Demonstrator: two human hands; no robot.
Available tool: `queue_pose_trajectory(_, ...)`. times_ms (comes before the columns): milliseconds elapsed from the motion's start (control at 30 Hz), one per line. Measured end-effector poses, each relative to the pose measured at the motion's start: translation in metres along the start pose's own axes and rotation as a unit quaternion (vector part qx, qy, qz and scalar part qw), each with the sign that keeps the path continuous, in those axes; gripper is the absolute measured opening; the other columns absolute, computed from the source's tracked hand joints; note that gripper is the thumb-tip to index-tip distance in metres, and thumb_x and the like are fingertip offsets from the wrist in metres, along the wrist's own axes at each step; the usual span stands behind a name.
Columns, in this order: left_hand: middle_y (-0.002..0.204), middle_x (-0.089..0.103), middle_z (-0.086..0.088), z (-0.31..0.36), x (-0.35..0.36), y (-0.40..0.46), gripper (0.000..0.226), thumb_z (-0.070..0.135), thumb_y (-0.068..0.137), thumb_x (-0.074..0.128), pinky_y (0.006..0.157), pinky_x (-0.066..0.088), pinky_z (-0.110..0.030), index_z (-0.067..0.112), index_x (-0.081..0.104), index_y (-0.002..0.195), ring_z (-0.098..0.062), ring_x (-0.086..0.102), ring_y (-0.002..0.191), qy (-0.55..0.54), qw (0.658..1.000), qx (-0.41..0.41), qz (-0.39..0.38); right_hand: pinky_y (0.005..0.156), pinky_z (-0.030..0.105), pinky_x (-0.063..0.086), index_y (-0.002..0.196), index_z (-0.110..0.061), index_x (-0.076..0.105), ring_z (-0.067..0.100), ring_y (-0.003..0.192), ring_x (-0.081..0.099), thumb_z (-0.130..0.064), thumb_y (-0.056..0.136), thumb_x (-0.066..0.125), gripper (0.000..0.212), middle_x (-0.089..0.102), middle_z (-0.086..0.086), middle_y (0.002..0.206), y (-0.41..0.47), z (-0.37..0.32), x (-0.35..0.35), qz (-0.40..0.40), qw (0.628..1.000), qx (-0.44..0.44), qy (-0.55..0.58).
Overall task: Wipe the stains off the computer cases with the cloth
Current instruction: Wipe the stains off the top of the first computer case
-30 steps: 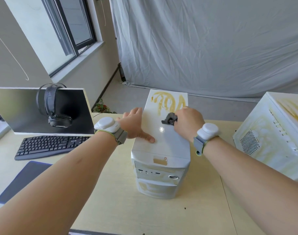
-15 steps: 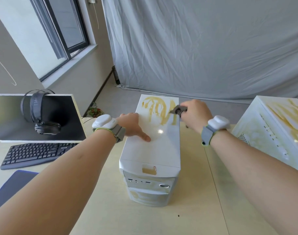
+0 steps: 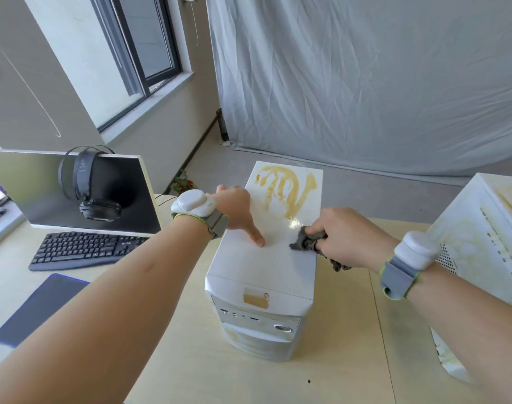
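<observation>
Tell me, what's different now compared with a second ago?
The right hand, gripping the grey cloth, swept out to the yellow stain and has pulled back toward the near end of the white computer case. The left hand still steadies the case; the stain looks unchanged.
</observation>
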State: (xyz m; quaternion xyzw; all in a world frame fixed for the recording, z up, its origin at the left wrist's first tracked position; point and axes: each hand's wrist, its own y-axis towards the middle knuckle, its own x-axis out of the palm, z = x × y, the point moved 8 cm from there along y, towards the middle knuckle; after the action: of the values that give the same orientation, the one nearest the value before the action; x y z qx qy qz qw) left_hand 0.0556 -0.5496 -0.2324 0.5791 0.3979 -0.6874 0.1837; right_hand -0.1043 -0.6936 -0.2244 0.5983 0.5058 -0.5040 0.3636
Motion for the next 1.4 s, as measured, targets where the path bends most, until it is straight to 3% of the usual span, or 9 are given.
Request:
queue_pose_trajectory(167, 0.158, 0.022, 0.014, -0.002, 0.006, -0.002, 0.121, 0.083, 0.044, 0.08, 0.103, 0.034, -0.053, 0.018, 0.049, 0.141, -0.029, 0.032, 0.134, 0.009, 1.0, -0.009, -0.012, 0.058, 0.035, 0.049, 0.082, -0.005, 0.071, 0.034, 0.071, 0.057, -0.007, 0.072, 0.053, 0.021, 0.064, 0.017, 0.081, 0.03, 0.013, -0.012, 0.052, 0.997, 0.052, -0.024)
queue_pose_trajectory(367, 0.157, 0.028, 0.017, -0.007, 0.01, -0.004, 0.139, 0.085, 0.041, 0.08, 0.109, 0.033, -0.054, 0.026, 0.028, 0.155, -0.027, 0.029, 0.138, -0.027, 0.999, -0.032, -0.023, 0.052, 0.026, 0.033, 0.071, -0.008, 0.062, 0.034, 0.069, 0.057, -0.012, 0.076, 0.053, 0.01, 0.061, 0.012, 0.072, 0.106, 0.051, -0.033, 0.085, 0.987, 0.139, 0.002)
queue_pose_trajectory(467, 0.149, 0.038, 0.009, -0.006, 0.009, -0.002, 0.146, 0.087, 0.027, 0.079, 0.097, 0.038, -0.05, 0.027, 0.031, 0.151, -0.028, 0.037, 0.129, -0.039, 0.998, -0.053, -0.026, 0.058, 0.028, 0.04, 0.07, -0.008, 0.055, 0.029, 0.063, 0.052, -0.012, 0.08, 0.055, 0.012, 0.055, 0.009, 0.071, 0.109, 0.039, -0.035, 0.088, 0.988, 0.119, -0.039)
queue_pose_trajectory(600, 0.135, 0.045, 0.006, 0.007, -0.001, -0.002, 0.117, 0.078, 0.044, 0.085, 0.092, 0.043, -0.045, 0.013, 0.051, 0.136, -0.028, 0.038, 0.12, 0.002, 1.0, -0.021, -0.015, 0.056, 0.027, 0.037, 0.066, -0.011, 0.054, 0.025, 0.059, 0.048, -0.01, 0.081, 0.053, 0.015, 0.05, 0.006, 0.072, 0.09, 0.015, -0.025, 0.056, 0.99, 0.074, -0.102)
queue_pose_trajectory(867, 0.136, 0.042, 0.004, 0.002, 0.005, 0.0, 0.109, 0.086, 0.048, 0.077, 0.092, 0.036, -0.045, 0.012, 0.056, 0.126, -0.026, 0.038, 0.112, 0.013, 0.999, 0.03, 0.011, 0.049, 0.03, 0.025, 0.065, -0.007, 0.053, 0.027, 0.06, 0.043, -0.008, 0.07, 0.049, 0.006, 0.054, 0.015, 0.076, 0.018, -0.039, 0.011, -0.018, 0.991, -0.056, -0.118)
queue_pose_trajectory(1033, 0.132, 0.042, 0.003, 0.0, 0.004, -0.001, 0.107, 0.089, 0.048, 0.074, 0.088, 0.032, -0.041, 0.012, 0.06, 0.121, -0.024, 0.037, 0.11, 0.018, 0.997, 0.064, 0.029, 0.052, 0.028, 0.031, 0.061, -0.01, 0.052, 0.027, 0.058, 0.045, -0.008, 0.071, 0.05, 0.011, 0.049, 0.009, 0.073, 0.045, -0.016, -0.006, 0.028, 0.989, 0.077, -0.125)
queue_pose_trajectory(1200, 0.124, 0.043, 0.002, 0.0, 0.005, -0.001, 0.088, 0.091, 0.049, 0.071, 0.094, 0.036, -0.044, 0.015, 0.053, 0.088, -0.024, 0.038, 0.107, 0.022, 0.996, 0.084, 0.029, 0.067, 0.031, 0.04, 0.085, -0.009, 0.061, 0.031, 0.079, 0.052, -0.016, 0.085, 0.055, 0.01, 0.055, 0.011, 0.099, 0.102, -0.001, -0.013, 0.053, 0.977, 0.173, -0.116)
queue_pose_trajectory(1300, 0.12, 0.044, 0.001, -0.002, 0.006, 0.001, 0.082, 0.091, 0.049, 0.071, 0.098, 0.038, -0.046, 0.019, 0.042, 0.073, -0.025, 0.038, 0.106, 0.02, 0.995, 0.092, 0.037, 0.068, 0.031, 0.038, 0.09, -0.01, 0.063, 0.031, 0.085, 0.054, -0.019, 0.089, 0.054, 0.013, 0.05, 0.008, 0.1, 0.101, -0.012, -0.008, 0.058, 0.975, 0.182, -0.113)
queue_pose_trajectory(1400, 0.117, 0.044, 0.0, -0.002, 0.006, -0.001, 0.085, 0.093, 0.048, 0.069, 0.098, 0.039, -0.046, 0.017, 0.045, 0.077, -0.025, 0.039, 0.105, 0.017, 0.994, 0.1, 0.045, 0.058, 0.03, 0.03, 0.076, -0.017, 0.064, 0.031, 0.08, 0.054, -0.016, 0.086, 0.054, 0.014, 0.051, 0.003, 0.091, 0.076, -0.04, 0.0, 0.047, 0.986, 0.125, -0.1)
